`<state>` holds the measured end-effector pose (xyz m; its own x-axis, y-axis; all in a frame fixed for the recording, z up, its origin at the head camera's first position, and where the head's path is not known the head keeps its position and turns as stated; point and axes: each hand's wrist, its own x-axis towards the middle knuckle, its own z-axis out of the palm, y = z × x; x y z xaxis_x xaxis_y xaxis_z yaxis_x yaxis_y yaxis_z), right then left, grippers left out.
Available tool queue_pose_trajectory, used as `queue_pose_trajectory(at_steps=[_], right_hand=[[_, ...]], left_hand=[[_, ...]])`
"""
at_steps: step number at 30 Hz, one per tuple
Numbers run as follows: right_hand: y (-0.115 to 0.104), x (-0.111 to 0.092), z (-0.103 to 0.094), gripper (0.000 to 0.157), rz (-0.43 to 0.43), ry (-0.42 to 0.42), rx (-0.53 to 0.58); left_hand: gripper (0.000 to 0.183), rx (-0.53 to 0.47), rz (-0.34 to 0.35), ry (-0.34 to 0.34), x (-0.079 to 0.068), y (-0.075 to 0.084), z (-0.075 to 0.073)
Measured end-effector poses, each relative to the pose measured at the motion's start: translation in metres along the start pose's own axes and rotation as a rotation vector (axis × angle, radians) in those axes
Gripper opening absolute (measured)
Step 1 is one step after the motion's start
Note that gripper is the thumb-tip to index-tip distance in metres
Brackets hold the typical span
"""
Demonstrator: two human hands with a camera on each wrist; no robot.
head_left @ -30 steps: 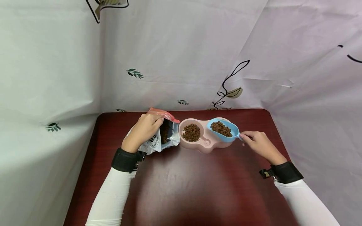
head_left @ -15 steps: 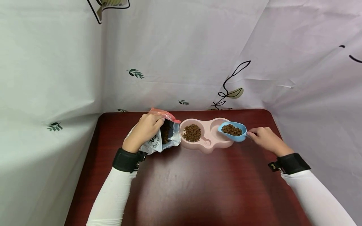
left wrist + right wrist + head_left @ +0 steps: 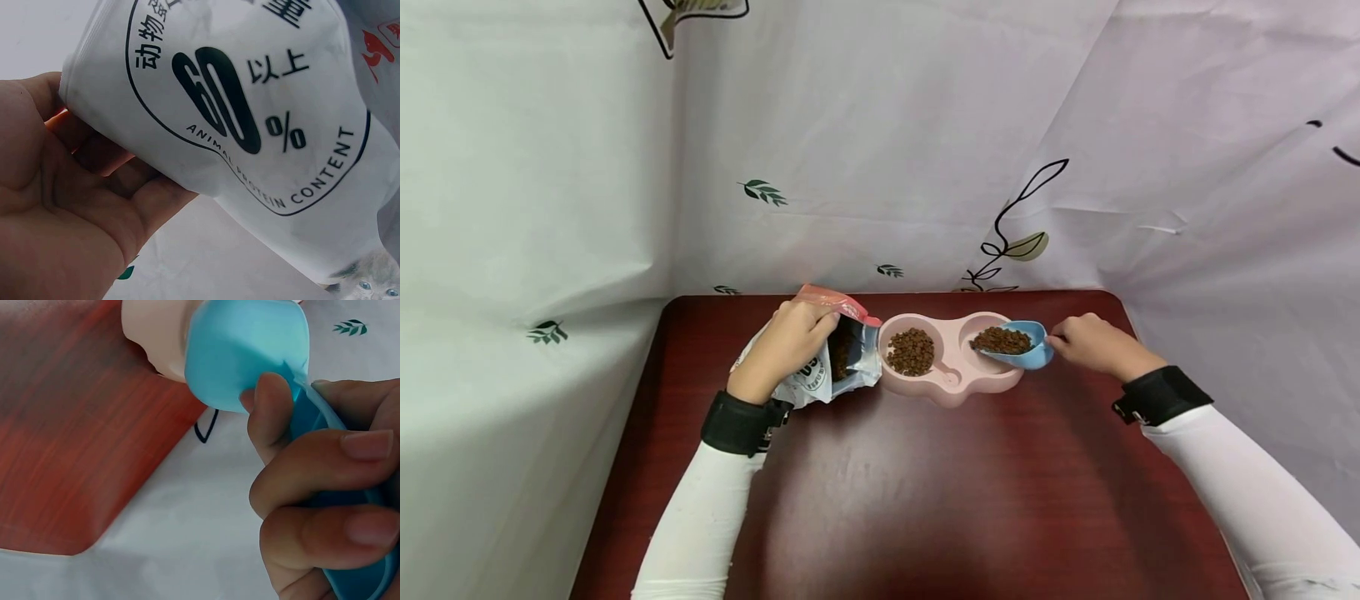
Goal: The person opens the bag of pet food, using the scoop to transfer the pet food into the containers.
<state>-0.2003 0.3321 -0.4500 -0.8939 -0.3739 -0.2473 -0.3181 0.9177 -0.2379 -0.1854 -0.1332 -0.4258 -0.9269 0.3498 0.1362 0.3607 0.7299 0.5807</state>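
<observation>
The right hand (image 3: 1093, 343) pinches the handle of the blue scoop (image 3: 1017, 343); this grip is closed around it. From the grip, the scoop's long axis runs to the left, and its mouth, full of brown kibble, is tilted over the nearer cup of the pink double bowl (image 3: 951, 385). The farther cup already holds kibble. Beyond it, the left hand (image 3: 786, 346) grips the open food bag (image 3: 850, 354) on the tabletop (image 3: 925, 500).
</observation>
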Motion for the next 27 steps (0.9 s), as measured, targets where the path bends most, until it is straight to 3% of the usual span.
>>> queue_pose_trajectory(at_steps=[8, 16, 20, 27], right_hand=[[-0.008, 0.008, -0.009, 0.02, -0.022, -0.048, -0.058], [-0.023, 0.006, -0.023, 0.025, 0.036, -0.088, -0.124], [-0.026, 0.004, -0.029, 0.033, 0.032, -0.079, -0.14], [-0.027, -0.002, -0.03, 0.025, -0.009, -0.06, -0.106]], left_hand=[[0.044, -0.001, -0.001, 0.003, 0.0, 0.0, 0.001], [0.044, 0.005, -0.016, -0.006, -0.001, 0.0, 0.0], [0.045, 0.004, -0.013, 0.003, 0.0, 0.0, 0.0], [0.046, 0.006, 0.01, 0.028, 0.001, -0.001, 0.001]])
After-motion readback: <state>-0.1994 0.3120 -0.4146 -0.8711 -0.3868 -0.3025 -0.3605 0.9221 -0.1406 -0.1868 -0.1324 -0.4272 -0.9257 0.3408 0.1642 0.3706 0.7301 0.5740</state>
